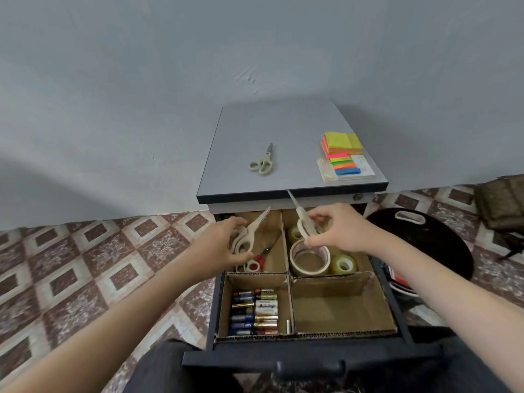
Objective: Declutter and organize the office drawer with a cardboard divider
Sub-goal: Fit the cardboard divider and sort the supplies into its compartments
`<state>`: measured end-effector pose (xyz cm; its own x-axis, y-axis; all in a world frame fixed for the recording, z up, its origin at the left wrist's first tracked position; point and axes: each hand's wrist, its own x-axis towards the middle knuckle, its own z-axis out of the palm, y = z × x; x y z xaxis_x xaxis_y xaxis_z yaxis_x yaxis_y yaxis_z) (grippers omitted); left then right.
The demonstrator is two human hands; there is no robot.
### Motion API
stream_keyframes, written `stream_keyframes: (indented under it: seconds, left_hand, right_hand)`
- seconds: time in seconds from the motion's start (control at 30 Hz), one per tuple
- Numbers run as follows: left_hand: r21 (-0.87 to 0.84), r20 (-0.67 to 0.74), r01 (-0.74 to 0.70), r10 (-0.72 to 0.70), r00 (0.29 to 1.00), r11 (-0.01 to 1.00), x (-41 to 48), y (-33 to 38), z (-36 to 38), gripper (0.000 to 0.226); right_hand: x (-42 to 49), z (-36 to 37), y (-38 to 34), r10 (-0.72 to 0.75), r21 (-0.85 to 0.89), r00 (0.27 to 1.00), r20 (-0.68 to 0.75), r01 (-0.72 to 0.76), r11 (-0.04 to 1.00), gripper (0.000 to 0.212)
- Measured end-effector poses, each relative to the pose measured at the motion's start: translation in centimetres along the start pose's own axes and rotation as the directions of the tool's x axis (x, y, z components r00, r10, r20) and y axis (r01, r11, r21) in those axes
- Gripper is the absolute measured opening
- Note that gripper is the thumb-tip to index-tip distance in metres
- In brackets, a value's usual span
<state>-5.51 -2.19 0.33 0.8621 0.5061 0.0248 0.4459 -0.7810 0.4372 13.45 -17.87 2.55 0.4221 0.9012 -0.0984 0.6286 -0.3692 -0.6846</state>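
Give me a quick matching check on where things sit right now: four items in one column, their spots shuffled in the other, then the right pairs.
Items
1. batteries
2. large tape roll
3. red-handled scissors
4. sticky notes

Places
A. cabinet top
B. far-left compartment
C. near-left compartment
D. far-right compartment

Pairs: 1-C, 2-D, 3-B, 4-A

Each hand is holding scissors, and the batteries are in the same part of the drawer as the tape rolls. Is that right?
Not quite. The head view shows the batteries in the near-left compartment and the tape rolls in the far-right one. The left hand and right hand do each hold scissors.
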Motion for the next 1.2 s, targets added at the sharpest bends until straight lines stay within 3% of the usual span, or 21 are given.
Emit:
stream_keyframes:
  seconds: [0.2, 0.63, 0.87, 1.03, 1.1, 1.2]
  left_hand:
    - [-0.012, 0.19, 0.049, -0.045, 0.981, 0.999, 1.0, -1.7, 3.9, 0.054]
    - [-0.041, 0.286, 0.225, -0.204, 0.936, 0.973, 7.4, -3.2, 12.0, 0.061]
    - [-0.044, 0.229, 0.215, -0.2, 0.953, 0.976, 8.3, -3.5, 13.1, 0.062]
    - [-0.212, 0.195, 0.246, -0.206, 0.959, 0.946, 7.5, -3.5, 11.5, 0.058]
    - [-0.252, 0.115, 0.21, -0.186, 0.976, 0.945, 6.6, -3.7, 10.4, 0.045]
    - [-0.153, -0.154, 0.061, -0.085, 0.984, 0.986, 5.1, -4.4, 8.9, 0.032]
  right_hand:
    - [0.9, 3.7, 2.9, 0.052, -0.106, 0.989, 0.14, -0.037, 0.994, 0.049]
    - [5.1, 5.4, 7.5, 0.138, -0.139, 0.98, 0.144, -0.117, 0.983, 0.061]
    - [5.4, 5.9, 7.9, 0.153, -0.123, 0.976, 0.155, -0.135, 0.983, 0.054]
    - [5.3, 6.2, 8.3, 0.17, -0.097, 0.975, 0.142, -0.157, 0.983, 0.053]
    - [5.2, 6.3, 8.4, 0.173, -0.088, 0.975, 0.137, -0.162, 0.983, 0.054]
    - [5.2, 6.4, 8.5, 0.173, -0.076, 0.979, 0.108, -0.165, 0.983, 0.056]
